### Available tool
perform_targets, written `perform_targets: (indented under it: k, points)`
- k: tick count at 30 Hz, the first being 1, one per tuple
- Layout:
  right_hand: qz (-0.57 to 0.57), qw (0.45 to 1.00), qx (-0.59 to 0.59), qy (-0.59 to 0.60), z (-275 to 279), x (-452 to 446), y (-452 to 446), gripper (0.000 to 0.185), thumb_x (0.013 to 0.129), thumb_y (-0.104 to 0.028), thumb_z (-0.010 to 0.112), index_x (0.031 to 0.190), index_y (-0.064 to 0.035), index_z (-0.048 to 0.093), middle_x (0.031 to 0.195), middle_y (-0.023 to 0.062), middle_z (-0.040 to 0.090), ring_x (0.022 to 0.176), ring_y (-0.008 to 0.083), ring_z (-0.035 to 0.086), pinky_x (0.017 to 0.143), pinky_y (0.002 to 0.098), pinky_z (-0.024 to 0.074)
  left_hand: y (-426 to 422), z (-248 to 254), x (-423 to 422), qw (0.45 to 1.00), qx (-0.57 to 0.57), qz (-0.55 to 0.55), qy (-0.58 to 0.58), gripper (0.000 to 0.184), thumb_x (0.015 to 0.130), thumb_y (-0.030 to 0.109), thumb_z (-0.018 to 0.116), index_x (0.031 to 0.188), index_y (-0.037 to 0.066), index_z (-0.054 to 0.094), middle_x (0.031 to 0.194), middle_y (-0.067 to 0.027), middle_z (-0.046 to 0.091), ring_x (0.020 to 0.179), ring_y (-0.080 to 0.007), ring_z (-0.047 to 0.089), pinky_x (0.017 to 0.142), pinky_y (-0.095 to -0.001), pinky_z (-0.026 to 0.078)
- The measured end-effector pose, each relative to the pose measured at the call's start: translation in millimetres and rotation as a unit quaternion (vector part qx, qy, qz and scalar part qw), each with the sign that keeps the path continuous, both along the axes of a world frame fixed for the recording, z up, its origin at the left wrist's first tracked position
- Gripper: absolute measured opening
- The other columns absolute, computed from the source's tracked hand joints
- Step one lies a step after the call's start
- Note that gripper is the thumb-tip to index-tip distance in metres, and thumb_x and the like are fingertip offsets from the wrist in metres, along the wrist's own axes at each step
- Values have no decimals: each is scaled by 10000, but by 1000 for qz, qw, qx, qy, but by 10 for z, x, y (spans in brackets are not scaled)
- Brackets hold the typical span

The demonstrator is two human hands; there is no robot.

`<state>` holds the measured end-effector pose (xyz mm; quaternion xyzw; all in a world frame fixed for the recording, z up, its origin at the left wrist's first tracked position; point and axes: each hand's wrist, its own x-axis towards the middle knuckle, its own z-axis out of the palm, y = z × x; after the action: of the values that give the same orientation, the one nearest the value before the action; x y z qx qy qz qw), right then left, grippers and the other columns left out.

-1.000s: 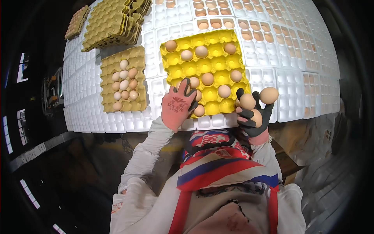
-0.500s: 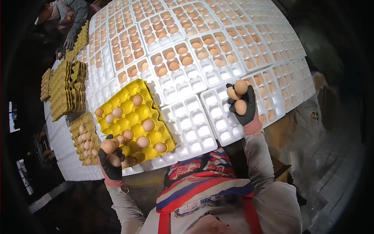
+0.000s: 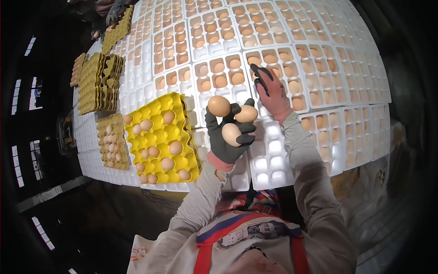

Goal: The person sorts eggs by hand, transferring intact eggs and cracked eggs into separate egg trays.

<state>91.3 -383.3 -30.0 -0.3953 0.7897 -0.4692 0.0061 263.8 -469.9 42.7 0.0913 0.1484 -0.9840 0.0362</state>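
Observation:
My left hand (image 3: 231,132), in a black glove with a pink cuff, is palm up over the white trays. Its curled fingers hold three brown eggs (image 3: 219,106), kept apart from one another. Just right of it, my right hand (image 3: 272,89) is palm down over a white egg tray (image 3: 295,49), its pinkish back showing. Two dark fingers stretch out to the left with a gap between them. Whatever lies under this palm is hidden. Brown eggs (image 3: 294,86) sit in the tray cells beside it. Left of my hands lies a yellow egg tray (image 3: 158,132) with several scattered eggs.
White trays of eggs (image 3: 253,25) cover the far and right parts of the table. A stack of yellowish trays (image 3: 94,84) stands at left, with a part-filled tray (image 3: 112,137) nearer me. Another person's gloved hand (image 3: 116,13) is at the far left.
My left hand has moved right with its eggs, from beside the yellow tray to the white trays. My right hand has turned palm down and moved over the tray; its three eggs no longer show in it.

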Motion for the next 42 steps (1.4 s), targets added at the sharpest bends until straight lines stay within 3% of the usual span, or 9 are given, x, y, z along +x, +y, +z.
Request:
perform_targets:
  k: [3,10,16,20,25,28,33,39,42]
  points:
    - [51,993,80,72,-198,-15,-80,438,861,-102,551,1291,-48,489,1217,190,536,1141,371,495,1003,423,388,-104,-20,35,920,-356,-26,-162,574,917,489,529,1140,-39,566,1055,-116,586,746,-182,553,550,-292,449]
    - [-171,895,-262,-318,474,208,1210,484,916,17,470,1395,10,396,1266,114,554,1110,173,544,985,279,400,107,-381,-502,58,-975,-91,-192,470,668,278,792,1102,153,665,1302,-103,482,1077,-297,565,870,-380,491]
    - [-235,898,-179,-325,691,916,2032,467,936,-99,452,1378,41,401,1211,113,570,1016,179,567,918,295,424,264,-249,86,323,-936,-38,-138,447,743,94,669,1184,151,628,1274,-147,529,1045,-330,604,859,-392,510]
    - [-256,887,-162,-348,565,1215,2099,485,931,-145,483,1371,48,409,1191,109,580,995,172,564,914,299,421,467,-575,291,184,-963,-99,-168,457,760,150,682,1210,146,604,1263,-99,553,986,-300,627,788,-374,525]
    - [-223,915,-119,-316,725,1338,1757,480,946,-163,449,1377,44,404,1207,152,569,982,203,553,915,319,413,733,-644,-81,302,-945,76,-98,422,762,140,670,1179,113,609,1193,-115,574,932,-323,614,781,-383,512]
    - [-171,938,-105,-283,720,1351,1603,510,981,-234,429,1377,84,380,1256,184,530,1031,253,549,937,363,417,847,-972,-391,132,-990,39,25,264,874,204,486,1115,238,588,1166,-53,549,1152,-284,480,1007,-523,340]
    - [-97,958,-83,-258,820,1466,1087,499,987,-264,445,1309,117,446,1257,201,535,1078,278,558,965,384,422,297,-231,587,145,-953,250,-88,273,790,184,531,1038,268,607,1233,-47,537,1194,-282,476,1085,-527,313]
    - [177,965,72,-177,995,2634,-437,345,789,-26,646,1127,7,586,1191,195,560,1062,339,563,948,393,424,-1370,231,3105,56,-804,41,-590,727,686,331,775,1292,51,487,1151,-192,500,1085,-377,453,926,-473,389]
    - [349,905,201,135,1145,3452,-1395,485,698,-277,733,1116,-74,593,1152,145,538,1122,334,465,966,452,352,-1601,149,3406,115,-807,-125,-566,823,666,402,780,1333,46,457,1104,-162,556,1028,-335,517,905,-429,412]
